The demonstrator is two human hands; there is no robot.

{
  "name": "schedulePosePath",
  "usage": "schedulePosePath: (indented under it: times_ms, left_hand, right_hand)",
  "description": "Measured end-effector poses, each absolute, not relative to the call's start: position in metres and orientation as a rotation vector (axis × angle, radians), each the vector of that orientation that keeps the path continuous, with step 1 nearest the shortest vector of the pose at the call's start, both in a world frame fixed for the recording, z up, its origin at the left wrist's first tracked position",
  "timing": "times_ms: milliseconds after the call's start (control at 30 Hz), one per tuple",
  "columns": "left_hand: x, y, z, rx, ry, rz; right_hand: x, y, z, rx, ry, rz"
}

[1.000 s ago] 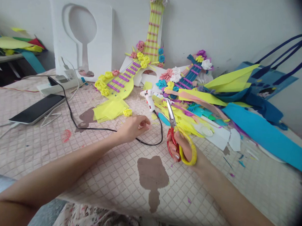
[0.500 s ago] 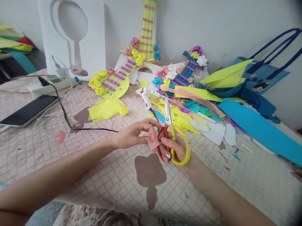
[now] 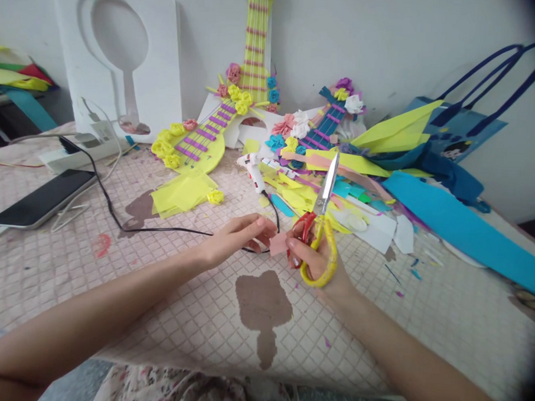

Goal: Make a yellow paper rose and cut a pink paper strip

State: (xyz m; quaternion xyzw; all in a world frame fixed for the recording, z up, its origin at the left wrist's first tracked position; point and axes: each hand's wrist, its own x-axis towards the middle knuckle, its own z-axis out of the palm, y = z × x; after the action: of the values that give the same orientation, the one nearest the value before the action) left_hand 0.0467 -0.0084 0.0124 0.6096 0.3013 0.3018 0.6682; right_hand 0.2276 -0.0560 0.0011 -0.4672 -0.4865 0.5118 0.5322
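Observation:
My right hand (image 3: 320,259) holds scissors (image 3: 327,185) with one red and one yellow handle, their blades together and pointing up and away. The same hand pinches a small pink paper piece (image 3: 278,244) between thumb and finger. Just left of the paper is my left hand (image 3: 241,238), its fingers apart and slightly curled, with nothing in them. A black cord (image 3: 177,229) runs behind the left hand to a white glue gun (image 3: 252,171) that lies beyond both hands.
Yellow sheets (image 3: 183,192) and a paper rose (image 3: 215,196) lie left of the glue gun. Decorated paper guitars (image 3: 203,141) stand behind. Paper scraps, a large blue strip (image 3: 461,227) and a bag (image 3: 465,138) are at right; a phone (image 3: 43,196) lies at left.
My left hand has let go of the pink paper and opened, and my right hand now has the paper. The scissors have tilted to the right.

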Motion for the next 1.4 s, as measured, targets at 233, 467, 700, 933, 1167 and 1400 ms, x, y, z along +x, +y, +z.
schedulePosePath:
  times_ms: [233,467,700,933,1167,1400]
  left_hand:
    - [0.052,-0.015,0.007,1.277,0.78,0.754]
    - [0.05,-0.012,0.01,1.285,0.796,0.763]
    - [0.05,-0.014,0.01,1.434,0.73,0.736]
    - [0.052,-0.017,0.014,1.365,0.786,0.804]
    - [0.053,-0.019,0.007,1.368,0.725,0.787]
    - [0.049,-0.017,0.008,1.45,0.669,0.69]
  right_hand:
    - [0.227,-0.054,-0.006,-1.1,-1.105,1.248]
    - [0.227,-0.055,0.001,-1.047,-1.158,1.339]
    - [0.228,-0.056,0.0,-1.133,-1.222,1.315]
    - [0.227,-0.057,0.005,-1.192,-1.16,1.22]
    - [0.227,-0.056,-0.002,-1.137,-1.13,1.265]
    - [0.23,-0.056,0.003,-1.114,-1.227,1.36]
